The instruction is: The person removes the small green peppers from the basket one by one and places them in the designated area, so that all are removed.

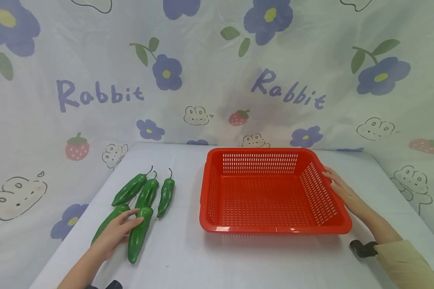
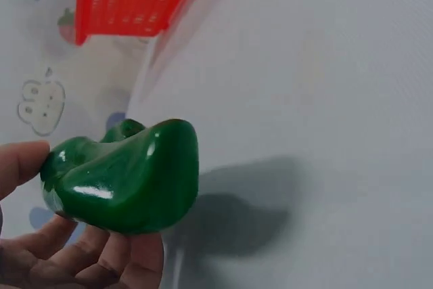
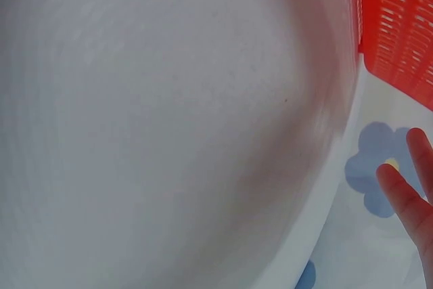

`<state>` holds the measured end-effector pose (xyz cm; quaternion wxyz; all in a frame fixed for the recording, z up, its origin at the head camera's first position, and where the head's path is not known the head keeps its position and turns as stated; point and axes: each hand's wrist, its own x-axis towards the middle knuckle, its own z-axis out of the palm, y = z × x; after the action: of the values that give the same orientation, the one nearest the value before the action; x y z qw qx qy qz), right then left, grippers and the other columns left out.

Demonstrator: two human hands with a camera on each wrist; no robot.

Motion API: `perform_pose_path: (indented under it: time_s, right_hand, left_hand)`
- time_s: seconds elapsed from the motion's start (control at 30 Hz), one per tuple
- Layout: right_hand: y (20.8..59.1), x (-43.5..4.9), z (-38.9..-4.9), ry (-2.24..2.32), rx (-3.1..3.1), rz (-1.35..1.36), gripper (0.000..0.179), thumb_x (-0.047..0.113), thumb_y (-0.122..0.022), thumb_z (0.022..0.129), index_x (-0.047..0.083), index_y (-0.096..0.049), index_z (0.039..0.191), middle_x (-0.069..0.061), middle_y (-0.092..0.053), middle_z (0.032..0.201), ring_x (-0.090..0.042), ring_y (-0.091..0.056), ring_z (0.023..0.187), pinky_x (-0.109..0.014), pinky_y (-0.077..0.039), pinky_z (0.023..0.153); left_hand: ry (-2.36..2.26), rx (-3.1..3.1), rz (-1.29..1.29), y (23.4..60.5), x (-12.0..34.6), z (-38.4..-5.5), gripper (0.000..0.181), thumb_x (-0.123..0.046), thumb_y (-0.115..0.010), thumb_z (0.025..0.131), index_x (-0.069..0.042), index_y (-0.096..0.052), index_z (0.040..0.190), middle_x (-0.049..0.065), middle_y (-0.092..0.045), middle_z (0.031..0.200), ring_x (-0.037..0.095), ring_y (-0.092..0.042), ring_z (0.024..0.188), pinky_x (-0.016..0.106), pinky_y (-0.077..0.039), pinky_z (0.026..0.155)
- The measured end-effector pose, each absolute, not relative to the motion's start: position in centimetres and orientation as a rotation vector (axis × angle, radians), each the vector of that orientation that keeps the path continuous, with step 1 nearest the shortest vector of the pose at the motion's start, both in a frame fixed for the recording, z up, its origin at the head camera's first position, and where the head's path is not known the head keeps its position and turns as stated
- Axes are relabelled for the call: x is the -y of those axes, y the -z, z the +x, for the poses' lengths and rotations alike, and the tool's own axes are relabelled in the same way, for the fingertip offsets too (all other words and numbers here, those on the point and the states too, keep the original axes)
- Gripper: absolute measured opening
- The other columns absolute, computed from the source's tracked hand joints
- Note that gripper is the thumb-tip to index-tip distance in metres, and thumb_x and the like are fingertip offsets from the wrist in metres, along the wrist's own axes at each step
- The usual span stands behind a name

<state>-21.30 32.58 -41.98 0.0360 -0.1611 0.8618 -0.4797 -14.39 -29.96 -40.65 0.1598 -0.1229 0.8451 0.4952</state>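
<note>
A large green chili pepper (image 1: 139,237) is gripped by my left hand (image 1: 115,234) at the left of the table. Seen from the left wrist, that same pepper (image 2: 128,181) sits between the thumb and the fingers, with its shadow on the cloth beside it. Around the hand lie more green peppers: one partly behind it (image 1: 106,222), and several farther back, among them a thin stemmed pepper (image 1: 166,196). My right hand (image 1: 343,192) is at the right side of a red plastic basket (image 1: 275,229), fingers extended by its rim; whether they touch it I cannot tell.
The basket has slotted walls and holds nothing visible. A white cloth covers the table (image 1: 181,257), and a printed curtain (image 1: 209,80) with flowers and rabbits hangs behind. Dark wrist gear (image 1: 363,249) shows by the right sleeve.
</note>
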Motion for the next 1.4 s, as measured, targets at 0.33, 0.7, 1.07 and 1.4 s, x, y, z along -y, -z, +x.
perform_pose_path:
  time_s: [0.33,0.7,1.07,1.4]
  right_hand:
    - [42.19,-32.64,-21.4,1.505,-2.629,-0.509,0.049,0.025,-0.027,0.1,0.017,-0.016,0.147,-0.002,0.002,0.154,0.006,-0.011,0.131,-0.076,-0.017,0.089]
    - [42.33,-32.8,-21.33,1.489,-2.642,-0.484,0.05,0.029,-0.027,0.1,0.021,-0.014,0.148,0.009,0.001,0.154,0.001,-0.009,0.134,-0.074,-0.019,0.092]
    - [42.17,-32.67,-21.39,1.493,-2.635,-0.505,0.05,0.026,-0.028,0.1,0.016,-0.015,0.147,-0.006,0.003,0.154,0.006,-0.01,0.132,-0.075,-0.018,0.09]
    - [41.67,-32.39,-21.34,1.501,-2.62,-0.483,0.05,0.025,-0.029,0.1,0.013,-0.017,0.147,-0.011,0.003,0.153,-0.023,-0.001,0.14,-0.076,-0.016,0.09]
  left_hand:
    - [-1.294,-2.49,-0.353,41.42,30.21,-14.08,0.072,-0.041,-0.055,0.089,0.002,-0.028,0.139,0.03,-0.045,0.129,0.034,-0.055,0.107,0.038,-0.05,0.081]
    - [-1.137,-2.632,-0.338,41.23,29.87,-13.85,0.072,-0.048,-0.056,0.086,0.001,-0.035,0.135,0.031,-0.05,0.124,0.043,-0.049,0.112,0.048,-0.048,0.085]
    - [-1.059,-2.761,-0.301,41.52,29.76,-13.74,0.067,-0.047,-0.053,0.089,0.003,-0.04,0.132,0.028,-0.054,0.12,0.043,-0.05,0.111,0.047,-0.048,0.083]
    - [-0.996,-2.844,-0.277,41.03,30.07,-13.41,0.063,-0.045,-0.053,0.09,0.004,-0.043,0.129,0.026,-0.057,0.118,0.046,-0.046,0.114,0.054,-0.042,0.089]
